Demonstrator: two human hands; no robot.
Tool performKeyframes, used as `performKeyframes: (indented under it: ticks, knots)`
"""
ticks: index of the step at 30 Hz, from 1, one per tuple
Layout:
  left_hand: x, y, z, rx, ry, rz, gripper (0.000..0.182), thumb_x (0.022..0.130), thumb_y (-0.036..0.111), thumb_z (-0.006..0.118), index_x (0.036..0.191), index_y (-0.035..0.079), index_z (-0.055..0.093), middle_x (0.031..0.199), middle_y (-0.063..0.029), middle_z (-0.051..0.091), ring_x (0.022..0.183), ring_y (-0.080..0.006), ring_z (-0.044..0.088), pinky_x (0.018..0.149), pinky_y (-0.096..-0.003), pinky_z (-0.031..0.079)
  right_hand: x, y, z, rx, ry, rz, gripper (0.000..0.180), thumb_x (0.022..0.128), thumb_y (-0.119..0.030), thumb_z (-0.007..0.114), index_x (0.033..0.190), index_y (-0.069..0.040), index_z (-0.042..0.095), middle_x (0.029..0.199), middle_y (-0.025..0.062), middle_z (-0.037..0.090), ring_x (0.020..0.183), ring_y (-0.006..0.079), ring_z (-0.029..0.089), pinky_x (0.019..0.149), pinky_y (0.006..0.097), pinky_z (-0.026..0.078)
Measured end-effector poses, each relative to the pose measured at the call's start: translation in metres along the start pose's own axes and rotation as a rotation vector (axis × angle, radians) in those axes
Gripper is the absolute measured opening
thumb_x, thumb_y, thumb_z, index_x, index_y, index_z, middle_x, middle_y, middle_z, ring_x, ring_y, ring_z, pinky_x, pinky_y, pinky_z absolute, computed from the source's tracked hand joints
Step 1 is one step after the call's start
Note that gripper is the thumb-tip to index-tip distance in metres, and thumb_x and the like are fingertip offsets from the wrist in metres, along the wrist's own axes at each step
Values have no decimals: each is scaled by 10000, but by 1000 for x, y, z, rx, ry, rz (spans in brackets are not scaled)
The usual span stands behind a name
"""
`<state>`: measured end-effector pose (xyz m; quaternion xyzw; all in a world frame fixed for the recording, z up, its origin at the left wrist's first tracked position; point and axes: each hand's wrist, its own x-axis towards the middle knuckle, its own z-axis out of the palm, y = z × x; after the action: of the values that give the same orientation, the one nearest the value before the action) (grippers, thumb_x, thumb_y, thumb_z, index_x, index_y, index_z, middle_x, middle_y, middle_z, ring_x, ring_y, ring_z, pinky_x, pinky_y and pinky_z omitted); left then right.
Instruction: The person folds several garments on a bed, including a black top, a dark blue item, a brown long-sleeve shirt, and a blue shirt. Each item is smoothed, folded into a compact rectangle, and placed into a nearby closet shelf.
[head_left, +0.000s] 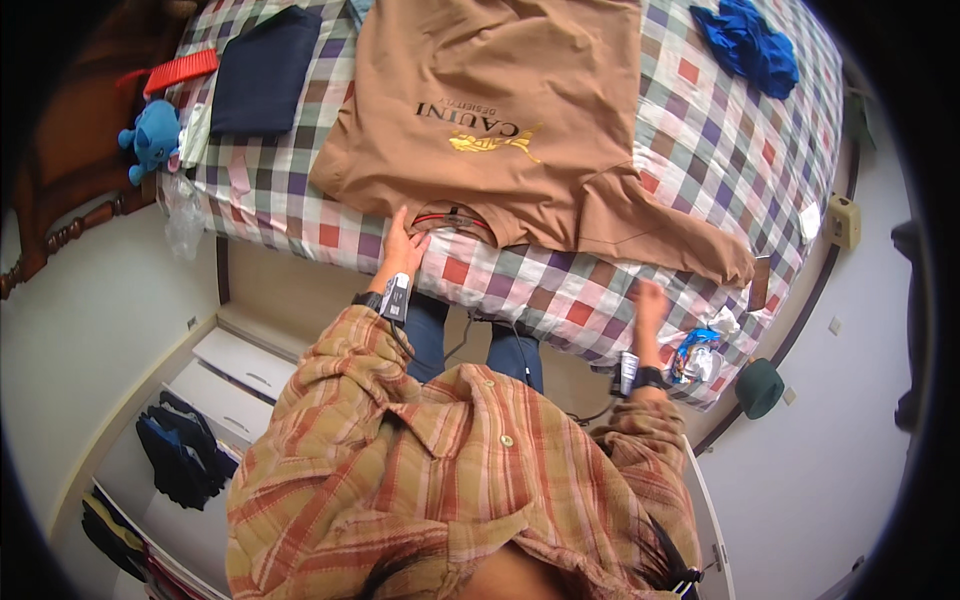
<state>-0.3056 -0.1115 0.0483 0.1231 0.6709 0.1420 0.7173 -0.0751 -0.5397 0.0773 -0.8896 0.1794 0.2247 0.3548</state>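
Observation:
A brown long-sleeved top (540, 187) lies spread on a bed with a checked cover (510, 289), its neckline towards me and its printed front up. My left hand (405, 244) rests at the shoulder beside the neckline, its thumb and fingers at the fabric's edge; whether it pinches the cloth is unclear. The sleeve on the right stretches out over the cover. My right hand (649, 300) hovers near the bed's front edge, below that sleeve, blurred and apart from the cloth. The other sleeve is not visible.
Folded dark cloth (266, 75), a red brush (180, 71) and a blue plush toy (154, 142) lie at left. Crumpled blue cloth (750, 49) is at upper right. A blue packet (694, 352) and a brown flat object (759, 283) lie near the right corner.

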Motion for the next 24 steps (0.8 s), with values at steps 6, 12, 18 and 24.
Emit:
performKeyframes:
  ticks: [6, 12, 18, 24]
  knots:
    - [11, 19, -1, 78, -104, -15, 166, 805, 21, 625, 944, -14, 541, 896, -136, 606, 805, -269, 634, 728, -408, 545, -25, -64, 135, 477, -266, 483, 514, 814, -429, 704, 1118, -40, 561, 981, 125, 645, 760, 218, 642, 610, 322, 511]
    - [-2, 46, -29, 125, -222, -55, 70, 759, -50, 557, 825, -38, 536, 820, -134, 582, 732, -277, 621, 666, -400, 551, -15, -94, 106, 633, -151, 405, 242, 779, -140, 745, 966, -86, 601, 787, 23, 639, 572, 138, 572, 418, 236, 389]
    - [-55, 69, -66, 21, -474, -183, 61, 768, -6, 595, 820, 11, 568, 756, -72, 591, 712, -233, 625, 710, -386, 551, -76, -68, 44, 624, -277, 242, 213, 881, -195, 663, 1045, -124, 547, 725, 9, 559, 500, 114, 486, 401, 208, 356]
    - [-131, 132, -32, -188, -821, -64, 382, 860, 187, 647, 1174, -10, 557, 1153, -132, 626, 1055, -262, 616, 926, -399, 502, -105, -116, -6, 1033, -324, 147, 313, 926, -230, 592, 1191, -90, 503, 1006, 71, 617, 839, 215, 611, 696, 338, 513]
